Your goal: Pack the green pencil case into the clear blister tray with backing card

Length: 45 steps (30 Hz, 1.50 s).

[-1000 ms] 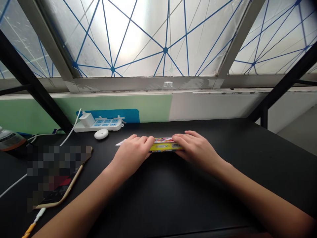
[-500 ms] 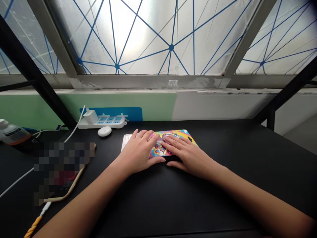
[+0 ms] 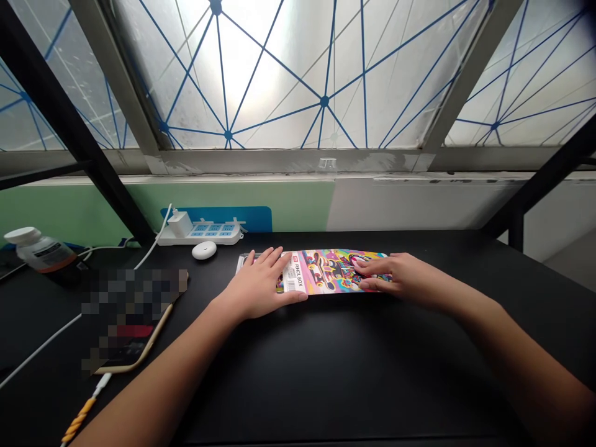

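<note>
Pink-and-yellow printed pencil box (image 3: 326, 271) lay flat on the black bench (image 3: 354, 372), across the middle of the view. The left hand (image 3: 256, 287) rested spread over its left end, thumb along the near edge; the right hand (image 3: 403, 274) lay open on its right end, pinching nothing. Even, flat pressure from both seemed best for keeping it steady.

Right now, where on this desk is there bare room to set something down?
Bare black desk lies between the forearms, in front of the pencil box, and beyond the right hand, toward the far right. It is crowded left of the left hand: power strip, white oval object, bottle, white cable, blurred phone.
</note>
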Tool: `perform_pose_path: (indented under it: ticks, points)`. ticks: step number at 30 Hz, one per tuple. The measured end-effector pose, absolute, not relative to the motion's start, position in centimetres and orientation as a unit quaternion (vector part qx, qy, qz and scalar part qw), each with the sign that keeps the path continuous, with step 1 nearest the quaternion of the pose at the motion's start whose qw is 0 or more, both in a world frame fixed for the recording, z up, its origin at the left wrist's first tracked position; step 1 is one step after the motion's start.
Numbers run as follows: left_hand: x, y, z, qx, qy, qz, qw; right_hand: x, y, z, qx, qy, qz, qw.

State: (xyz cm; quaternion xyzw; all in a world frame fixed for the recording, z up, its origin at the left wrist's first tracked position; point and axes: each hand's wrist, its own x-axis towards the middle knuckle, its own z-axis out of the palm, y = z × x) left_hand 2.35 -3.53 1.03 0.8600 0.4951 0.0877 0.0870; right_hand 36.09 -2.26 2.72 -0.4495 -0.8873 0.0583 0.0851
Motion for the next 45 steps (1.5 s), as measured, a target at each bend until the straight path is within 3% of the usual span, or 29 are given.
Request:
perform_pose_path:
  ticks: [5, 9, 15, 21, 28, 41, 45]
  points:
    - [2.0, -3.3, 0.7, 0.865, 0.486, 0.09, 0.092, 31.8, -3.2, 1.3, -0.423, -0.889, -0.06, 0.165]
    - [1.9, -3.0, 0.7, 0.859, 0.488, 0.097, 0.12, 28.7, -4.3, 0.0, -0.368, -0.921, -0.013, 0.125]
    - [1.5, -2.4, 1.3, 0.85, 0.503, 0.049, 0.145, 32.4, -3.5, 1.9, -0.416, -0.904, 0.06, 0.077]
    - [0.4, -1.9, 2.3, 0.838, 0.522, 0.028, 0.155, 32.7, -3.4, 2.0, -0.439, -0.892, 0.045, 0.102]
    - [2.1, -2.3, 0.8, 0.811, 0.571, 0.101, 0.079, 29.6, -3.8, -0.5, -0.384, -0.918, 0.033, 0.088]
    - [0.1, -1.2, 1.3, 0.797, 0.59, 0.056, 0.116, 34.9, -1.7, 0.2, -0.395, -0.916, 0.005, 0.075]
    - [-0.3, -1.0, 1.0, 0.789, 0.602, 0.059, 0.104, 36.9, -1.2, 1.9, -0.437, -0.891, -0.037, 0.117]
